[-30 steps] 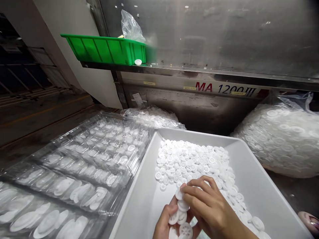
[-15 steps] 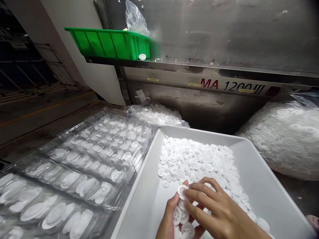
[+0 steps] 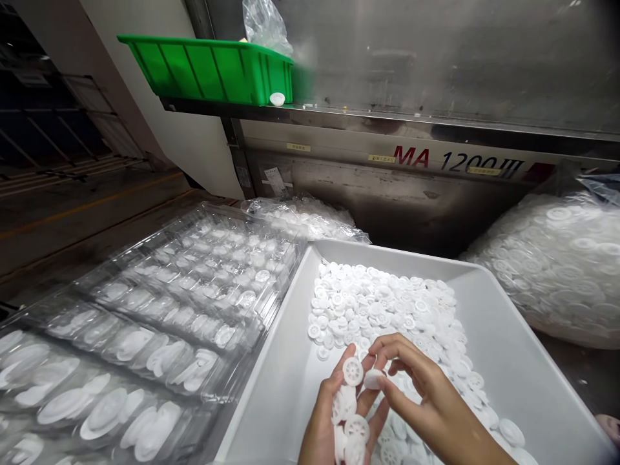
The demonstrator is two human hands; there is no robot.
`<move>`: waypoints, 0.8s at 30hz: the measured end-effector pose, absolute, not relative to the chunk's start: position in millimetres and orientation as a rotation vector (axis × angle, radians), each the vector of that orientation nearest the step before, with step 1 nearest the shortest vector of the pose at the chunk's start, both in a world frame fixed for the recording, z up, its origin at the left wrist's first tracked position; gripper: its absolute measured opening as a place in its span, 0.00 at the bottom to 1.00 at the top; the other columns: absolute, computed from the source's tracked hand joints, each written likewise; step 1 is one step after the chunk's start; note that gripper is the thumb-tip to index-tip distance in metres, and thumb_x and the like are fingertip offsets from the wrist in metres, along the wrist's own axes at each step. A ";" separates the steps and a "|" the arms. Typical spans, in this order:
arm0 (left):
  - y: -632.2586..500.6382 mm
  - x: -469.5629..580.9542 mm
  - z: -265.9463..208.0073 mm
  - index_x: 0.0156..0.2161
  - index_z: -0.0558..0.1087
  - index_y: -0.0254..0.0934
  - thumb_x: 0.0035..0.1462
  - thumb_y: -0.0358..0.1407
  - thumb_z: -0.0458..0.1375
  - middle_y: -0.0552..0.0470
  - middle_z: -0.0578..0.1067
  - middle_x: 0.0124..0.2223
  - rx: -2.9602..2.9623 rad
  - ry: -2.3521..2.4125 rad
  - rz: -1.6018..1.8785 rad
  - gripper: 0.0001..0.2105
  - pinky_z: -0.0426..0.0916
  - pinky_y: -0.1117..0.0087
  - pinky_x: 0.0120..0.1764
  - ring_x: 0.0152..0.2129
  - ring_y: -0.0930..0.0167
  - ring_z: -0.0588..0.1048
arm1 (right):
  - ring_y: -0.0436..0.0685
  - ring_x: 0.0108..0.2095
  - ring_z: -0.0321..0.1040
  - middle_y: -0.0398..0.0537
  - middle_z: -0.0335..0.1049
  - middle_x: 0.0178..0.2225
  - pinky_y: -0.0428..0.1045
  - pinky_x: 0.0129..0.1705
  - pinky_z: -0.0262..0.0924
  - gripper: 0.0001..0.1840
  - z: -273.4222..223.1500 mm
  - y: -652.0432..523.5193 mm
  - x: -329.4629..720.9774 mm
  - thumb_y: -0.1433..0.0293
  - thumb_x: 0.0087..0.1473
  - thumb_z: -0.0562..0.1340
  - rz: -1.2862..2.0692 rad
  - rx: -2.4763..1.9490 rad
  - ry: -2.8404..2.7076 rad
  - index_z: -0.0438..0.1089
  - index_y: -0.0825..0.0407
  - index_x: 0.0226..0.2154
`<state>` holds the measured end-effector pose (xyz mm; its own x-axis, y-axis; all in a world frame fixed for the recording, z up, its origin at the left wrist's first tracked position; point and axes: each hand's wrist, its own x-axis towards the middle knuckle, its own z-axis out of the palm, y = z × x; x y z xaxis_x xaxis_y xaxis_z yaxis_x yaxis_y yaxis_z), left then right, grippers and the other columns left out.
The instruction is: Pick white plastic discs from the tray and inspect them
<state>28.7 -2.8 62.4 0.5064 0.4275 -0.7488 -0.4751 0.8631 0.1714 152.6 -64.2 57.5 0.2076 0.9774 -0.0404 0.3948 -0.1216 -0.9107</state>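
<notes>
Over the near part of a light grey bin, my left hand cups several small white plastic wheels with spoked openings. Just to its right, my right hand pinches a single white wheel between thumb and fingers. That wheel is seen nearly edge-on. Beneath and beyond both hands lies a loose heap of the same wheels, spread along the bin's back and right side.
Clear plastic trays with rows of white wheels stand to the left. A filled plastic bag sits at the right, another bag behind the bin. On a metal ledge rests a green basket beside one white piece.
My right hand has drawn back slightly from the left and now holds one wheel apart between its fingertips. The wheels in my left palm have shifted. The view has tilted a little.
</notes>
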 end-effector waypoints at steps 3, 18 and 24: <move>-3.1 29.3 61.1 0.56 0.59 0.33 0.56 0.33 0.53 0.37 0.75 0.47 -0.088 0.826 0.554 0.22 0.67 0.61 0.47 0.44 0.61 0.74 | 0.55 0.45 0.62 0.43 0.62 0.41 0.52 0.43 0.57 0.06 53.5 -60.4 154.4 0.65 0.59 0.53 0.977 -1.716 -1.239 0.62 0.46 0.31; -6.1 33.2 64.8 0.59 0.53 0.30 0.59 0.30 0.48 0.37 0.78 0.40 -0.017 0.884 0.588 0.23 0.67 0.54 0.47 0.43 0.60 0.74 | 0.53 0.45 0.60 0.40 0.61 0.42 0.53 0.48 0.54 0.06 65.1 -63.5 155.7 0.71 0.55 0.56 0.977 -1.713 -1.220 0.60 0.44 0.36; -11.1 35.3 62.3 0.59 0.54 0.28 0.58 0.28 0.47 0.37 0.77 0.42 0.067 0.879 0.588 0.23 0.64 0.52 0.50 0.43 0.59 0.74 | 0.53 0.41 0.64 0.43 0.63 0.41 0.51 0.42 0.60 0.04 58.1 -59.6 154.3 0.68 0.58 0.53 1.104 -1.669 -1.105 0.62 0.47 0.36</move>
